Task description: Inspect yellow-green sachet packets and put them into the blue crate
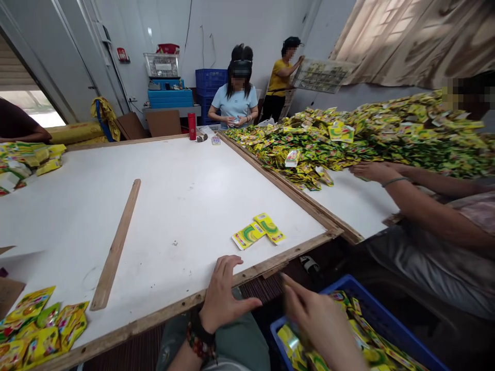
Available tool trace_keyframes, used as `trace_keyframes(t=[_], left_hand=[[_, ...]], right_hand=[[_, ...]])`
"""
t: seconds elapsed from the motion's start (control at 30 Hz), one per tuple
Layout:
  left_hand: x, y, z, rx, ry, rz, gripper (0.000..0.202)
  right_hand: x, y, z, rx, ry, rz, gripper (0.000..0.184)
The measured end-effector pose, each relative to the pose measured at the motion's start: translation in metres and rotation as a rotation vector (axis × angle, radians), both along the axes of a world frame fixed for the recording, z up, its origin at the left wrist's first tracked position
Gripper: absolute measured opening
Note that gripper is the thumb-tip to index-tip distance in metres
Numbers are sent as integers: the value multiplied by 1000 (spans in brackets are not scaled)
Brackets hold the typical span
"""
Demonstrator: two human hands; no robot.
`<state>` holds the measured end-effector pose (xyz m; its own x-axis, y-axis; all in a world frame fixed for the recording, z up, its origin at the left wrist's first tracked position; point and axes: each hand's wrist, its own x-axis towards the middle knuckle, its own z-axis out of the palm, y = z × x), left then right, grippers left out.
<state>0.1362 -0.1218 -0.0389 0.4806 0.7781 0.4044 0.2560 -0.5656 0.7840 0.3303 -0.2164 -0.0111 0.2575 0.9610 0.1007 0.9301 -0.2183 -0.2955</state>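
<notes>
1. Two hands show at the near side of the white bench [174,180]. The left grip [228,293] is open, its fingers spread at the bench's wooden edge, and it has hold of nothing.
2. The right grip [317,322] is blurred above a blue plastic crate [371,304]. Its fingers look partly curled, and I cannot tell whether they hold a sachet.
3. Yellow-and-green foil sachets [367,342] fill the crate, just below that hand. Two loose sachets [258,231] lie touching on the bench, ahead of both hands.
4. Each sachet should be light, thin and fairly soft, and the foil is probably slippery. A pinch across the flat middle or along a sealed edge seems the surest hold; loose ones may slide against each other.
5. A much larger sachet heap [348,134] spreads across the far right, with a co-worker's hands [371,172] at its edge. A wooden strip [116,245] lies on the bench, and a smaller sachet pile [38,324] sits at its near left corner.
</notes>
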Motion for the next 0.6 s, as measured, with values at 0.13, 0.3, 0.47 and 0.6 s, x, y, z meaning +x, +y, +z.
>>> trace_keyframes(t=[0.13,0.3,0.47,0.6], left_hand=[[6,1,-8,-33,-28,134,23],[5,2,-22,13,-175,376,42],[-5,2,-13,22,-103,490,64],[1,1,-6,174,43,357,80]], right_hand=[[29,8,-8,-67,-201,-81,44],[-26,112,-19,-86,-148,172,76],[-42,141,5,-88,-125,222,41],[-38,95,38,74,293,363,36]])
